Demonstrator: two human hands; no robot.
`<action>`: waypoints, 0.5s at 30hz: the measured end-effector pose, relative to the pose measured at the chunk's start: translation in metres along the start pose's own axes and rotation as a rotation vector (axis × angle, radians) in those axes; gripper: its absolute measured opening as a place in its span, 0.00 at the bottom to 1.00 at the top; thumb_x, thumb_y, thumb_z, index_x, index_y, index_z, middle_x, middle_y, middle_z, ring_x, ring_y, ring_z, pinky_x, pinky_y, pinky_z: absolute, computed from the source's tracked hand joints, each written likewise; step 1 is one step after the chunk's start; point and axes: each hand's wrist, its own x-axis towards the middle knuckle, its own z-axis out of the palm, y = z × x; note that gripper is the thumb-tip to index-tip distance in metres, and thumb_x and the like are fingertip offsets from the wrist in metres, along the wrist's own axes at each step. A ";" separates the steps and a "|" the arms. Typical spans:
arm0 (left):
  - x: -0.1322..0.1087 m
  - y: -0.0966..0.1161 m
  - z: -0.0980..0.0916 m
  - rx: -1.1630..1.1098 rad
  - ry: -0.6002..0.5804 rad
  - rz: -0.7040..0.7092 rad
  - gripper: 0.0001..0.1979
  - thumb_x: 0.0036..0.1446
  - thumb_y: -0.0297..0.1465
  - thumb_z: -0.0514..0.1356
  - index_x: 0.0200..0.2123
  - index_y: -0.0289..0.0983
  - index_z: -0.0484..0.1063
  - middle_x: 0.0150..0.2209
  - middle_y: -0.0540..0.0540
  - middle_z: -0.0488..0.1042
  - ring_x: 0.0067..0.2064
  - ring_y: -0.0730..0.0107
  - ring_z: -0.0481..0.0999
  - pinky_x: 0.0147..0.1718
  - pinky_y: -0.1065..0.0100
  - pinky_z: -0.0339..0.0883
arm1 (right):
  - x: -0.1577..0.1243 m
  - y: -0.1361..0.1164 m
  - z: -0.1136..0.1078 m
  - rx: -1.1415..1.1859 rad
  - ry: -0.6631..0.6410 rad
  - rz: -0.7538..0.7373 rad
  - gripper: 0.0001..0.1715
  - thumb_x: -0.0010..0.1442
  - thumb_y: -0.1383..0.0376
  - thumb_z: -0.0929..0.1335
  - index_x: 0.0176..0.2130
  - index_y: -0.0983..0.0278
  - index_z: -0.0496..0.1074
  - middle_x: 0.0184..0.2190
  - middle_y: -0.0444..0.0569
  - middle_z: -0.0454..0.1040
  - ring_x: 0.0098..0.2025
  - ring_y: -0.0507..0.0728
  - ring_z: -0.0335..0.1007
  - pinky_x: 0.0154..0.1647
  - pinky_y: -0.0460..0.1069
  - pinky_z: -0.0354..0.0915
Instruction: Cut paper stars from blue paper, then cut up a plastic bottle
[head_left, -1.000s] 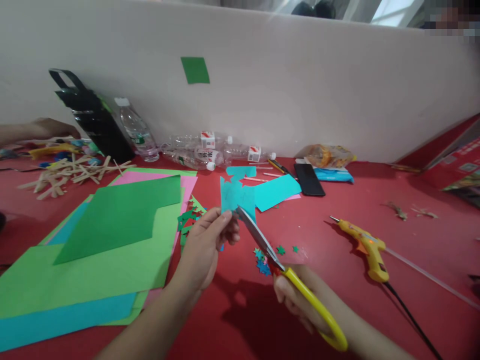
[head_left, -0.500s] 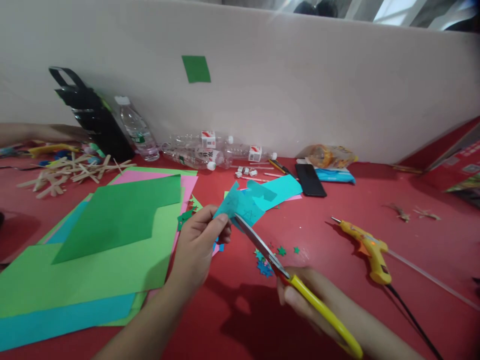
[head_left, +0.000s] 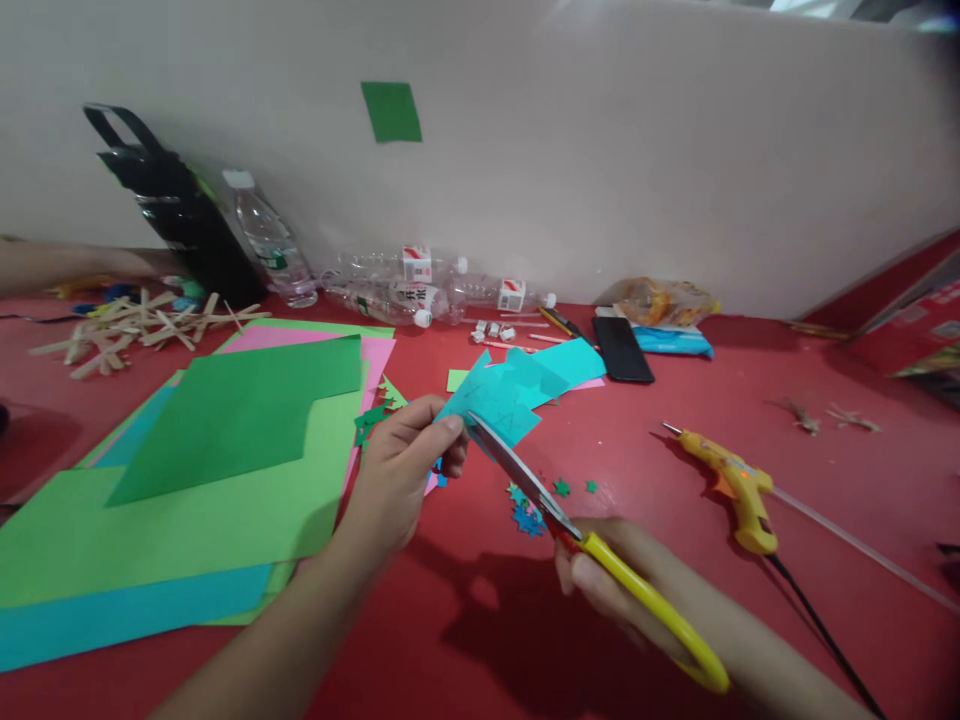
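Note:
My left hand (head_left: pixel 411 455) pinches the left edge of a turquoise sheet of paper (head_left: pixel 499 405), which bears faint pencilled star outlines. In my right hand (head_left: pixel 611 575) is a pair of scissors (head_left: pixel 645 605) with yellow handles. The blade tips lie at the lower edge of the paper, close to my left thumb. Below the blades, small cut paper stars (head_left: pixel 528 515) in blue, green and pink rest on the red table (head_left: pixel 480 640). Green paper scraps (head_left: pixel 367 424) lie behind my left hand.
Stacked coloured sheets (head_left: pixel 225 510) cover the left side. A yellow glue gun (head_left: pixel 731 485) with its cord lies at right. Along the wall are a black flask (head_left: pixel 195 235), several plastic bottles (head_left: pixel 390 300) and a phone (head_left: pixel 624 349). Another person's arm (head_left: pixel 82 268) reaches in at far left, near wooden sticks (head_left: pixel 150 330).
The turquoise paper has turned slightly, and its pencilled side shows more plainly. Both hands keep their hold. The camera view has shifted a little, so the table appears higher.

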 end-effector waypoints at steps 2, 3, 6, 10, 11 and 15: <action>0.000 0.000 -0.001 -0.004 -0.004 -0.003 0.07 0.52 0.28 0.61 0.22 0.37 0.72 0.20 0.54 0.69 0.22 0.80 0.66 0.20 0.78 0.61 | 0.000 -0.001 0.000 0.002 -0.002 0.000 0.38 0.57 0.32 0.56 0.28 0.63 0.60 0.19 0.38 0.55 0.20 0.48 0.49 0.19 0.45 0.44; 0.001 0.000 -0.001 -0.004 -0.006 -0.006 0.07 0.52 0.28 0.61 0.22 0.37 0.72 0.20 0.54 0.69 0.22 0.80 0.66 0.20 0.78 0.61 | 0.001 -0.001 0.000 0.001 -0.007 -0.006 0.37 0.58 0.32 0.55 0.28 0.63 0.60 0.19 0.38 0.54 0.20 0.47 0.48 0.19 0.45 0.43; 0.001 0.000 -0.002 -0.002 -0.007 -0.010 0.07 0.52 0.29 0.61 0.23 0.37 0.72 0.19 0.54 0.69 0.21 0.80 0.66 0.19 0.78 0.60 | 0.001 -0.001 0.000 -0.012 -0.002 -0.040 0.37 0.59 0.34 0.55 0.26 0.62 0.59 0.20 0.38 0.52 0.21 0.48 0.46 0.20 0.46 0.42; 0.002 0.000 -0.004 -0.003 -0.011 -0.014 0.07 0.52 0.29 0.62 0.23 0.37 0.72 0.19 0.53 0.69 0.21 0.80 0.65 0.19 0.78 0.59 | 0.002 0.004 -0.001 -0.029 0.019 -0.046 0.37 0.59 0.33 0.56 0.26 0.63 0.59 0.21 0.39 0.53 0.23 0.49 0.47 0.22 0.47 0.44; 0.002 0.000 -0.004 -0.002 -0.016 -0.019 0.07 0.52 0.29 0.62 0.23 0.37 0.72 0.19 0.53 0.69 0.21 0.80 0.65 0.19 0.78 0.59 | 0.002 0.005 -0.001 -0.032 0.023 -0.043 0.37 0.59 0.33 0.56 0.26 0.63 0.60 0.21 0.39 0.54 0.23 0.49 0.48 0.22 0.47 0.44; 0.003 0.000 -0.005 -0.020 -0.055 -0.049 0.06 0.53 0.30 0.62 0.24 0.37 0.73 0.19 0.53 0.69 0.21 0.79 0.66 0.20 0.77 0.60 | 0.003 0.006 0.001 -0.005 0.038 -0.041 0.39 0.55 0.31 0.56 0.25 0.63 0.59 0.20 0.39 0.54 0.22 0.48 0.47 0.21 0.46 0.45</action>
